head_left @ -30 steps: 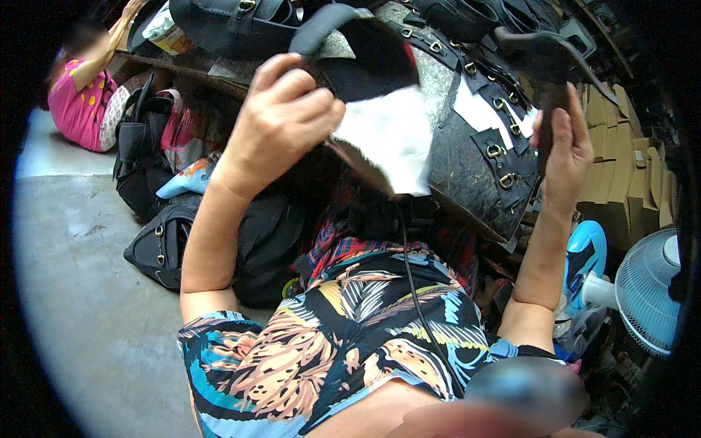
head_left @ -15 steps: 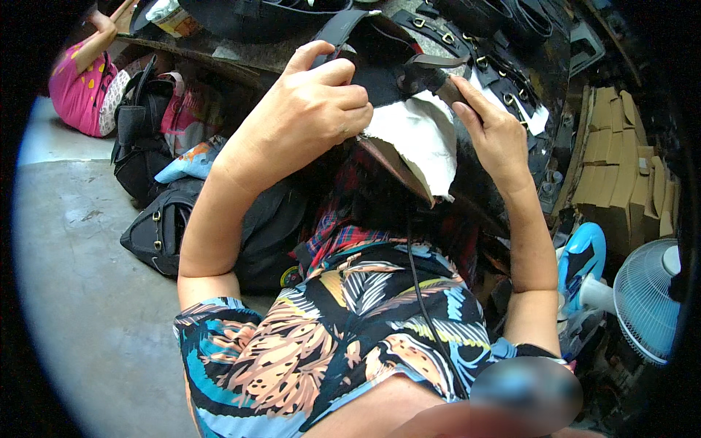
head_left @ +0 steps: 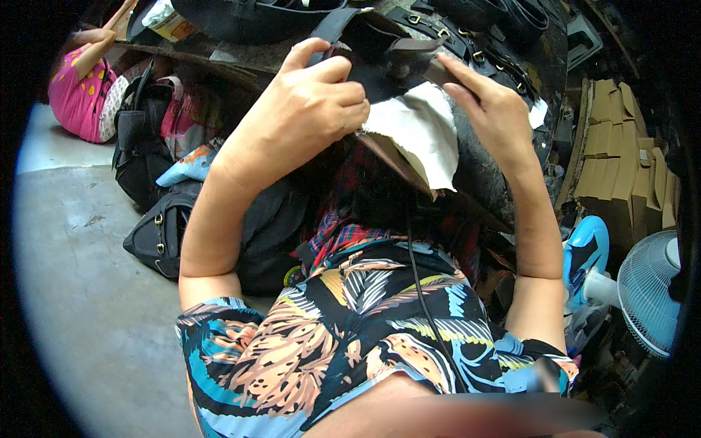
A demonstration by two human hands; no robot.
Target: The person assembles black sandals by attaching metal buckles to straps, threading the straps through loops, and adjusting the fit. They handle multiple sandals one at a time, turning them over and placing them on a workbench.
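Note:
My left hand (head_left: pixel 310 102) is closed around a wide black strap (head_left: pixel 336 25), which curves up and over at the far side of the bench. Between the fingers and thumb of my right hand (head_left: pixel 493 98) is a short, dark, flat-ended tool (head_left: pixel 438 71); its exact kind is unclear. A thin dark strip (head_left: pixel 416 45) lies just beyond the tool's tip. Below and between my hands, a ragged white cloth (head_left: pixel 416 135) drapes over a brown-edged board (head_left: pixel 394 162). The strap's lower part is hidden behind my left hand.
Black straps with brass buckles (head_left: pixel 478 57) cover the far right of the bench. Black bags (head_left: pixel 157 230) sit on the floor at left, near another person in pink (head_left: pixel 84 95). Cardboard boxes (head_left: pixel 613 153) and a fan (head_left: pixel 650 292) stand at right.
My right hand has shifted slightly up and away with the dark tool. The white cloth's near corner sits a little higher. My left hand keeps its grip on the strap.

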